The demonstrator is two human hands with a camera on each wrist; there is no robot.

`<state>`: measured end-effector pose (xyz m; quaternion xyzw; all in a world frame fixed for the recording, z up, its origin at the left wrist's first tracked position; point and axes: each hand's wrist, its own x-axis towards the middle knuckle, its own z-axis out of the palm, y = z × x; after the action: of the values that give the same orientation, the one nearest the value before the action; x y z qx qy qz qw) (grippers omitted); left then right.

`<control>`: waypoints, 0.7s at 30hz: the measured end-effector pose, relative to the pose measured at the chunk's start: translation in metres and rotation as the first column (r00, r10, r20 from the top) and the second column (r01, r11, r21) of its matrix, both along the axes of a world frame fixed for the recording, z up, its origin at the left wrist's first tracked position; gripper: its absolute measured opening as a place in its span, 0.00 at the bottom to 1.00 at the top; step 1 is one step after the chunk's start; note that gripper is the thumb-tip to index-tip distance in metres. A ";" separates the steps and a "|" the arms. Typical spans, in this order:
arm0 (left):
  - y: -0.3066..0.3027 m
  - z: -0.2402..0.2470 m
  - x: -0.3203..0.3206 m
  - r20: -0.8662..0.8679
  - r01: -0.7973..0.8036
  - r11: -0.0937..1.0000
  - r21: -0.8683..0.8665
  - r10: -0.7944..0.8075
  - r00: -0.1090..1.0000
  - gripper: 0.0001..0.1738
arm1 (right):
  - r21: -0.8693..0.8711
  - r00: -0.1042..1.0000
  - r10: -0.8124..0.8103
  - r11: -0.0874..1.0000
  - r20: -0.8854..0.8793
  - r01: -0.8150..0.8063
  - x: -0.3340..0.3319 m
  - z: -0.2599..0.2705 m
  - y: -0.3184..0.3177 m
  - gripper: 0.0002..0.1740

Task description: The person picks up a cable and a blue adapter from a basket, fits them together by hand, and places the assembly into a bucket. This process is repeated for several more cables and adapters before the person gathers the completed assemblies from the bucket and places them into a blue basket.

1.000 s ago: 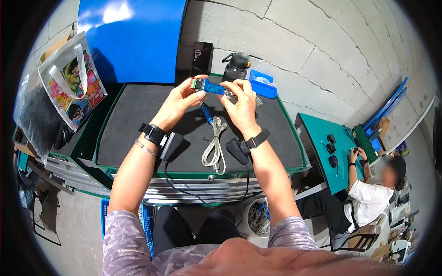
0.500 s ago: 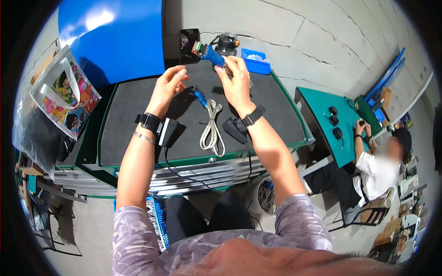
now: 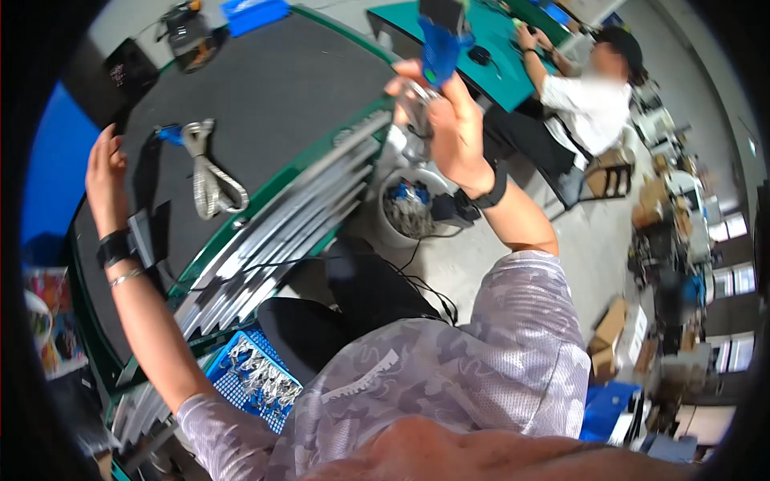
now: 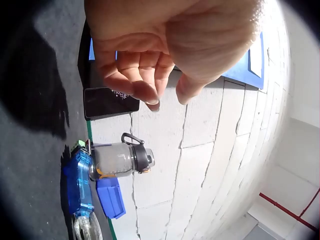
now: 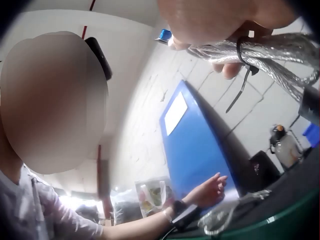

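My right hand (image 3: 461, 132) grips a blue adapter (image 3: 439, 52) with a clear-jacketed cable, raised beyond the right edge of the bench. In the right wrist view the coiled cable (image 5: 280, 52) is bound by a black tie and passes under my fingers. My left hand (image 3: 106, 176) is over the left part of the black mat, holding nothing, fingers loosely bent in the left wrist view. To its right, a second blue adapter (image 4: 80, 182) lies on the mat with its coiled cable (image 3: 204, 172).
A white bucket (image 3: 393, 232) of cables stands on the floor below my right hand. A blue basket (image 3: 220, 369) with cables sits by my leg. A bottle (image 3: 188, 36), a phone (image 3: 132, 64) and a blue bin (image 3: 255, 14) line the bench's back. A person (image 3: 589, 108) sits at right.
My left hand has let go of the adapter and stays over the mat. The right hand has carried adapter and cable rightward off the bench. The head view has turned right.
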<state>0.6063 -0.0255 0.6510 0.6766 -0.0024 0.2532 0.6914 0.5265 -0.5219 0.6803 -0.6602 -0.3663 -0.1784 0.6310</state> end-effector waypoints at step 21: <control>0.057 -0.030 0.017 -0.016 0.027 0.958 0.286 -0.024 1.000 0.22 | -0.050 0.144 -0.116 0.917 -0.983 0.397 0.007 -0.426 -0.173 0.20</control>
<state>0.6237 0.0316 0.6213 0.7711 -0.0436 0.2373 0.5893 0.5333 -0.6946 0.2541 -0.5991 0.2571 0.1345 0.7462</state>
